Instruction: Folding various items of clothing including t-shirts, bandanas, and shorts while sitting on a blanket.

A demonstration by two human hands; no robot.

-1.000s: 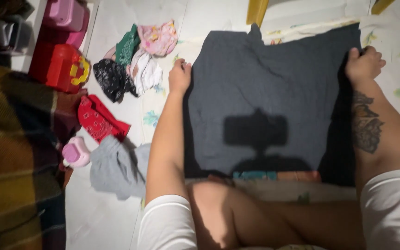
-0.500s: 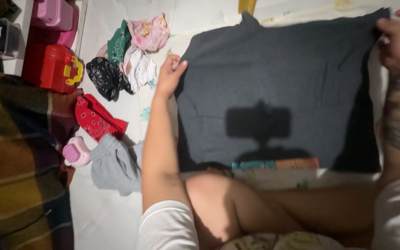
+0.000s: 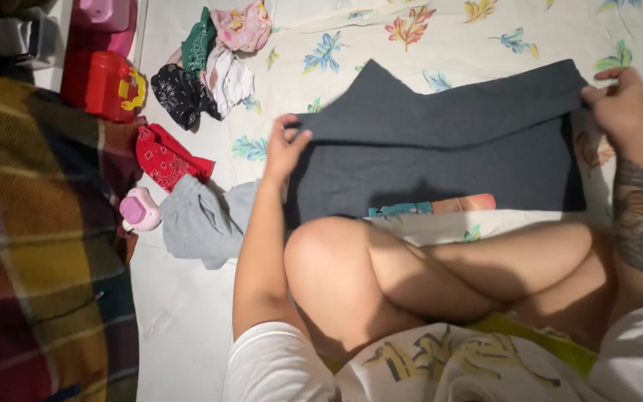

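A dark grey garment (image 3: 440, 149) lies on a white floral sheet (image 3: 381, 37) in front of my crossed legs, its far part folded toward me. My left hand (image 3: 286, 145) pinches the left end of the folded edge. My right hand (image 3: 619, 100) grips the right end of that edge. A strip of colourful folded fabric (image 3: 433, 206) shows under the garment's near edge.
A small pile of clothes (image 3: 210, 56) lies at the back left. A red patterned cloth (image 3: 165, 158), a light grey garment (image 3: 202, 219) and a pink toy (image 3: 139, 210) sit beside my left arm. A red case (image 3: 102, 85) and a plaid blanket (image 3: 31, 246) fill the left.
Both hands have pulled the garment's far edge toward me, folding it over itself. The floral sheet beyond it is now uncovered.
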